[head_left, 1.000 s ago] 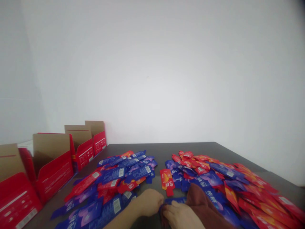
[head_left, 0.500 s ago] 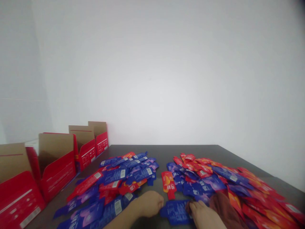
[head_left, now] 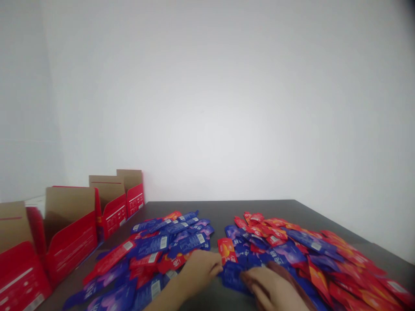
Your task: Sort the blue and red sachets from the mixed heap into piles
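A blue packet point(head_left: 234, 277) with pale print is stretched between my two hands, just above the dark table. My left hand point(head_left: 205, 268) is closed, its fingertips pinching the packet's left end. My right hand point(head_left: 264, 283) grips the right end, with thumb and fingers pressed together and partly blurred. Behind the blue packet lies a red packet point(head_left: 227, 249) with an orange motif, its lower part covered. A brown sleeve point(head_left: 292, 280) runs along my right wrist.
A heap of blue and red packets point(head_left: 152, 246) spreads on the left of the dark table point(head_left: 220, 207), and another heap point(head_left: 350, 268) on the right. Several red cardboard boxes point(head_left: 73, 239) with raised flaps line the left edge. A white wall point(head_left: 207, 108) stands behind.
Both hands have lifted the blue packet a little and moved it away from me, so it now overlaps the red packet's lower end. The view has tilted slightly.
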`<state>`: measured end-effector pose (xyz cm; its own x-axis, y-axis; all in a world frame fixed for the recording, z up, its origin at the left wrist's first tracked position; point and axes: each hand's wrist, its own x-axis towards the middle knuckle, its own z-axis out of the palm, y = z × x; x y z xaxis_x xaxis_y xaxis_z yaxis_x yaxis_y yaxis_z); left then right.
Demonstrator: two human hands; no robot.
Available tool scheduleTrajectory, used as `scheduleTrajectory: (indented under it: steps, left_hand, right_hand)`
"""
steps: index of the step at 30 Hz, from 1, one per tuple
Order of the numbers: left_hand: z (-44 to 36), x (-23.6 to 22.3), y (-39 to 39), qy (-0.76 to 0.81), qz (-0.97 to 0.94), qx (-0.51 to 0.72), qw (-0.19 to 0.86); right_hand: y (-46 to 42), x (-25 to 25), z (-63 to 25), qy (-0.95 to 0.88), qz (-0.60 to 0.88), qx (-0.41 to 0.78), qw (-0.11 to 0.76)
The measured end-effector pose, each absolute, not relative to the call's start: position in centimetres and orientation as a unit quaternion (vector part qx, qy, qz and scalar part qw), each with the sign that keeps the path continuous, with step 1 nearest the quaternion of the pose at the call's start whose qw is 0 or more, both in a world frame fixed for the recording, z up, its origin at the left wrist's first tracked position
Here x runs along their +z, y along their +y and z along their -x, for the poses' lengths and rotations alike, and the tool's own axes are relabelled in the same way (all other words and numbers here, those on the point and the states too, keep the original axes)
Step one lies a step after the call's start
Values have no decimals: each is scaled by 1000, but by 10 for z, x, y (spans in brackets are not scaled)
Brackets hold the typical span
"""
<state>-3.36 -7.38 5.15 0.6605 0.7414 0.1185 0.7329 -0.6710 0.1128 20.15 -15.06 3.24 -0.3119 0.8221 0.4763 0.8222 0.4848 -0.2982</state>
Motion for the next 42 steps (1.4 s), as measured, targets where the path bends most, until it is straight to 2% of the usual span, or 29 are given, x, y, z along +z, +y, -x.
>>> scheduleTrajectory:
  steps: [3, 5, 7, 10, 12, 18, 25, 30, 37, 42]
  left_hand:
    - [33, 60, -77, 329, -936, 93, -88]
    - [32, 57, -81, 267, -953, 69, -127]
    - [29, 48, -84, 223, -965, 36, -133]
    - [26, 36, -84, 205, -974, 7, -91]
    - [25, 32, -82, 219, -975, 7, -44]
    - [26, 35, -78, 255, -966, 3, 35]
    - [30, 42, -78, 250, -965, 8, 85]
    - [36, 41, -75, 290, -938, -11, 189]
    - [33, 25, -76, 291, -932, 40, 214]
    - [33, 24, -77, 273, -943, 50, 184]
  right_hand:
    - [-142, 37, -231, -746, 557, -63, 361]
    - [-135, 27, -238, -730, 584, -89, 344]
    - [-131, 14, -233, -741, 601, -93, 285]
    - [-132, -3, -211, -773, 601, -98, 180]
    - [-133, -11, -191, -791, 582, -114, 151]
    - [-134, -30, -152, -847, 483, -159, 153]
    - [-138, -15, -199, -782, 585, -164, 136]
    - [-138, -7, -196, -785, 593, -142, 103]
    - [-125, -26, -149, -880, 431, -133, 147]
    - [-125, -46, -180, -913, 329, -157, 180]
